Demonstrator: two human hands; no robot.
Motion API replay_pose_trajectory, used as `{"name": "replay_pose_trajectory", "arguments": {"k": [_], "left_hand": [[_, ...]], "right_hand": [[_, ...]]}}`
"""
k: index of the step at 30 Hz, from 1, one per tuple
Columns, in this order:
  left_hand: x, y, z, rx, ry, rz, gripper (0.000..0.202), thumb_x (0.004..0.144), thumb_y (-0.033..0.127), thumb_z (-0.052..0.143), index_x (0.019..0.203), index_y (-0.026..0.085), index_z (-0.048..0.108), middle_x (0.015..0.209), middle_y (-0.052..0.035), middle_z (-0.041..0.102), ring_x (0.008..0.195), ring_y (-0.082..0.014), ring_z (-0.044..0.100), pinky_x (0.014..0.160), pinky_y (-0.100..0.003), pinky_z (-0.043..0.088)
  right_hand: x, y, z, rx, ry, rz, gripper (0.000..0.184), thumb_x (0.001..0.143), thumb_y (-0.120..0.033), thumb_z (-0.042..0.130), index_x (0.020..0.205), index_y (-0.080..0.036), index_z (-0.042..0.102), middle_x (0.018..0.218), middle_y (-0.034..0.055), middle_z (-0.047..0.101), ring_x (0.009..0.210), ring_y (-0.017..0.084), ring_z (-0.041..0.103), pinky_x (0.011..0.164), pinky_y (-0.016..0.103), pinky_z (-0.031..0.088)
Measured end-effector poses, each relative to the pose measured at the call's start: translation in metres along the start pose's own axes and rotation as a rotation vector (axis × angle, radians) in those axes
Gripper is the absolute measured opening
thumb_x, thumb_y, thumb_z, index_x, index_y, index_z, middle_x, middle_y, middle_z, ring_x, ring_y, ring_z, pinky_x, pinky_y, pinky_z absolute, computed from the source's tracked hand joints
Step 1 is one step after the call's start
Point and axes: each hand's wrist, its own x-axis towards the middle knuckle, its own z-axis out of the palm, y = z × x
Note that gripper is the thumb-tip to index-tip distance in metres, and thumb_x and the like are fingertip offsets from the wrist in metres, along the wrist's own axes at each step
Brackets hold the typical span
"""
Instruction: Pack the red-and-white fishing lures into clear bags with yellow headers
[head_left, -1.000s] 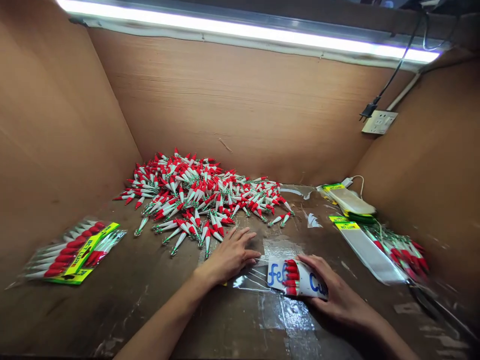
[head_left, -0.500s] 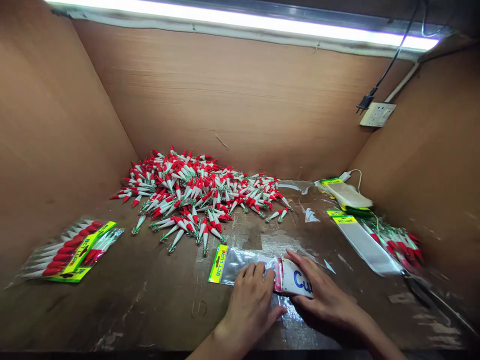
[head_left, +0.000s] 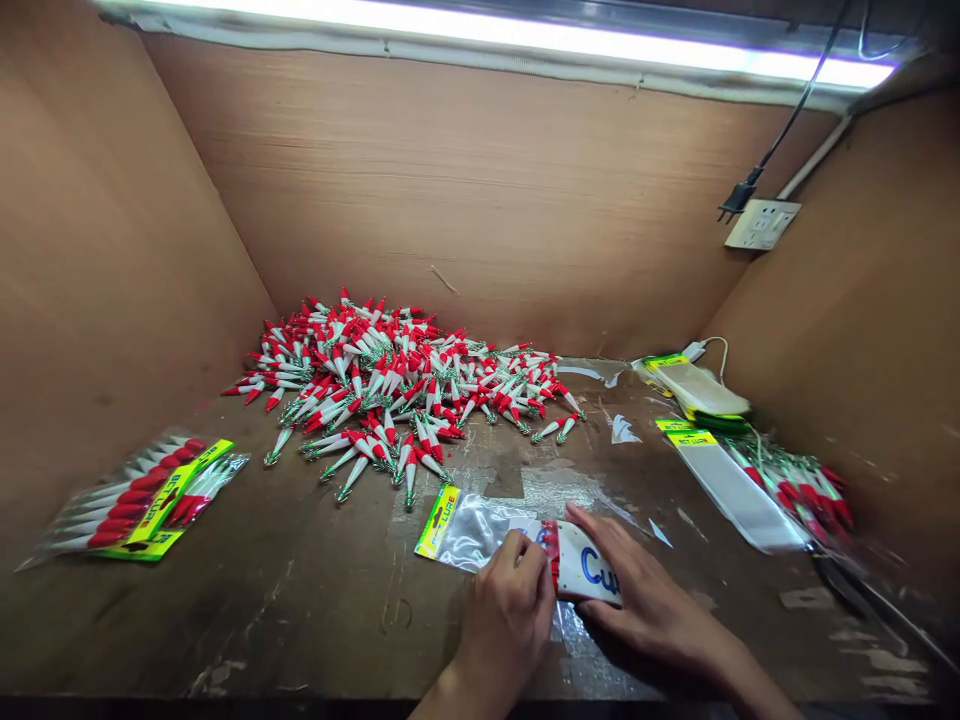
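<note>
A clear plastic bag with a yellow header [head_left: 466,525] lies on the worn brown table [head_left: 315,590] in front of me. My left hand [head_left: 510,612] pinches the bag's open end. My right hand [head_left: 637,590] grips a white card with blue letters [head_left: 589,572] wrapped round a bundle of red-and-white lures, whose red ends sit at the bag's mouth. A big heap of loose red-and-white lures [head_left: 397,385] lies farther back at the centre.
Filled bags with yellow headers [head_left: 142,495] lie at the left. Empty bags [head_left: 701,395] and a long clear bag [head_left: 731,485] lie at the right, beside more lures [head_left: 806,490]. Brown board walls enclose the table; a wall socket [head_left: 761,223] is at the upper right.
My left hand came back from the heap's edge to the bag's mouth and now pinches it. The card-wrapped bundle in my right hand has slid left into the bag.
</note>
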Motion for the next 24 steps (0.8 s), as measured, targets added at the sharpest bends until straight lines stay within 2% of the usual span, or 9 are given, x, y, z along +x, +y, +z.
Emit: {"name": "replay_pose_trajectory", "arguments": {"k": [4, 7, 9, 12, 14, 16, 19, 24], "left_hand": [[-0.004, 0.000, 0.007, -0.042, 0.038, 0.036, 0.020, 0.097, 0.017, 0.042, 0.097, 0.025, 0.060, 0.098, -0.0073, 0.060, 0.086, -0.0201, 0.063, 0.074, -0.032, 0.053], [-0.005, 0.000, 0.013, -0.018, 0.021, 0.128, 0.021, 0.094, 0.011, 0.045, 0.096, 0.024, 0.062, 0.105, -0.0087, 0.063, 0.094, -0.0224, 0.065, 0.082, -0.037, 0.056], [-0.008, -0.001, 0.015, -0.013, 0.028, 0.167, 0.023, 0.093, 0.009, 0.046, 0.097, 0.024, 0.063, 0.113, -0.0092, 0.064, 0.105, -0.0235, 0.064, 0.091, -0.040, 0.055], [-0.015, -0.009, 0.010, 0.043, 0.016, 0.196, 0.030, 0.095, 0.012, 0.046, 0.119, 0.025, 0.060, 0.136, -0.0098, 0.057, 0.132, -0.0265, 0.051, 0.107, -0.046, 0.047], [-0.022, -0.019, 0.002, 0.143, -0.018, 0.179, 0.048, 0.097, 0.023, 0.051, 0.144, 0.024, 0.044, 0.152, -0.0113, 0.044, 0.143, -0.0309, 0.038, 0.113, -0.054, 0.039], [-0.028, -0.031, -0.008, 0.243, -0.053, 0.138, 0.072, 0.095, 0.037, 0.056, 0.157, 0.022, 0.022, 0.158, -0.0140, 0.034, 0.146, -0.0343, 0.032, 0.114, -0.058, 0.036], [-0.035, -0.044, -0.017, 0.313, -0.099, 0.131, 0.087, 0.093, 0.051, 0.057, 0.159, 0.020, 0.011, 0.159, -0.0154, 0.032, 0.145, -0.0338, 0.035, 0.113, -0.053, 0.038], [-0.042, -0.045, -0.015, 0.375, -0.089, 0.147, 0.083, 0.094, 0.055, 0.053, 0.159, 0.022, 0.014, 0.158, -0.0140, 0.034, 0.143, -0.0334, 0.039, 0.112, -0.051, 0.039]], "right_hand": [[0.002, -0.005, 0.002, -0.022, -0.008, -0.042, 0.089, 0.083, -0.026, 0.059, 0.160, -0.030, 0.013, 0.165, 0.0068, 0.020, 0.150, 0.027, 0.022, 0.121, 0.048, 0.025], [0.007, -0.008, 0.001, -0.037, -0.023, -0.052, 0.084, 0.085, -0.027, 0.060, 0.158, -0.033, 0.020, 0.167, 0.0049, 0.008, 0.152, 0.028, 0.015, 0.121, 0.049, 0.025], [0.008, -0.009, -0.001, -0.050, -0.043, -0.057, 0.079, 0.086, -0.029, 0.062, 0.156, -0.035, 0.027, 0.168, 0.0038, 0.005, 0.152, 0.029, 0.014, 0.120, 0.050, 0.025], [0.008, -0.007, 0.000, -0.056, -0.054, -0.057, 0.075, 0.087, -0.035, 0.065, 0.154, -0.035, 0.032, 0.167, 0.0056, 0.013, 0.152, 0.030, 0.015, 0.120, 0.052, 0.025], [0.008, -0.005, 0.002, -0.049, -0.041, -0.049, 0.072, 0.088, -0.037, 0.066, 0.153, -0.035, 0.034, 0.165, 0.0068, 0.020, 0.150, 0.031, 0.020, 0.119, 0.053, 0.026], [0.007, -0.003, 0.004, -0.041, -0.021, -0.041, 0.069, 0.088, -0.038, 0.067, 0.151, -0.035, 0.039, 0.162, 0.0072, 0.027, 0.148, 0.031, 0.026, 0.118, 0.053, 0.028], [0.008, -0.001, 0.007, -0.037, 0.018, -0.027, 0.067, 0.087, -0.040, 0.068, 0.149, -0.033, 0.043, 0.157, 0.0082, 0.037, 0.144, 0.030, 0.034, 0.117, 0.051, 0.031], [0.010, -0.005, 0.008, -0.070, 0.052, -0.023, 0.073, 0.089, -0.041, 0.066, 0.154, -0.032, 0.035, 0.156, 0.0087, 0.038, 0.143, 0.029, 0.034, 0.117, 0.050, 0.032]]}}
